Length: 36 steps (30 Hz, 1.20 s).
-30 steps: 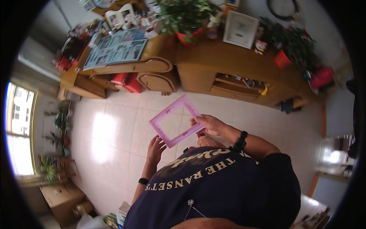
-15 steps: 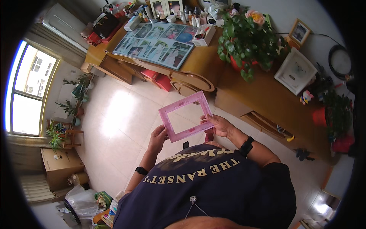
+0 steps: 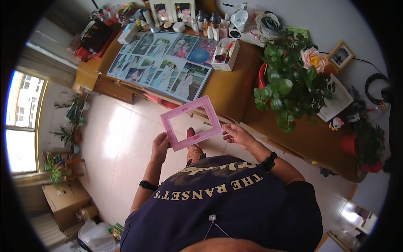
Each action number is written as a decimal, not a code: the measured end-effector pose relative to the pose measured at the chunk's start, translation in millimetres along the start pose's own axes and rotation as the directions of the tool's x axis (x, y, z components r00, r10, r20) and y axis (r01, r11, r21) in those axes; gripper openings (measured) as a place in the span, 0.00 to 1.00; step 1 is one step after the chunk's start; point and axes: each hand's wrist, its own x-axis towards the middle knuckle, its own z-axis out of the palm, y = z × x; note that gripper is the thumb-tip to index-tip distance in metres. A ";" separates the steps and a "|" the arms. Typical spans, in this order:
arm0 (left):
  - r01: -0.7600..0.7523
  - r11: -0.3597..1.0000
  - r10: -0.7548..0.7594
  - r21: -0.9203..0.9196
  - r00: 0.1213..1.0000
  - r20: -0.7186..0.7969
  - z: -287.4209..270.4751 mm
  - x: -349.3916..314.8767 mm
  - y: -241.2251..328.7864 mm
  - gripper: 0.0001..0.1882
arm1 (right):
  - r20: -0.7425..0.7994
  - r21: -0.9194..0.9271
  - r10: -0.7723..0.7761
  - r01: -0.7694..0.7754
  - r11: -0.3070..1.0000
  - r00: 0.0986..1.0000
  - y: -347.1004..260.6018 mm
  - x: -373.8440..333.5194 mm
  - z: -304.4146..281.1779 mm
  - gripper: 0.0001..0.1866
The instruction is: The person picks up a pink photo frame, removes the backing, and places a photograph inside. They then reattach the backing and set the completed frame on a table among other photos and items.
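The pink frame [image 3: 184, 108] sits mid-picture, its lower left corner pinched by the left hand [image 3: 160, 147], whose fingers are partly hidden; the right hand [image 3: 237, 135] has fingertips at the lower right corner, but I cannot tell whether they pinch. A red shoe [image 3: 191, 132] shows through the opening; upper right, a leafy plant [image 3: 287, 84] partly covers a white frame [image 3: 339, 102].

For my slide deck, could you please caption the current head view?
Pink frame held in the left hand, right hand at its edge, above a tiled floor.

Desk [image 3: 228, 90] bars space beyond pink frame [image 3: 196, 138]; left is free.
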 end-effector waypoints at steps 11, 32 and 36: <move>-0.057 0.971 -0.012 0.233 0.958 0.287 -73.7 255.2 93.8 0.12 | -0.298 -0.176 -0.112 0.061 0.983 0.948 -62.2 77.6 41.7 0.17; -0.261 0.836 0.091 0.483 0.933 0.348 -69.4 401.1 95.8 0.13 | -0.523 -0.613 -0.332 -0.076 0.786 0.785 -74.9 62.4 59.5 0.18; -0.267 0.831 0.154 0.488 0.954 0.259 -74.8 404.1 87.5 0.14 | -0.521 -0.607 -0.353 -0.045 0.794 0.777 -71.4 62.4 59.3 0.18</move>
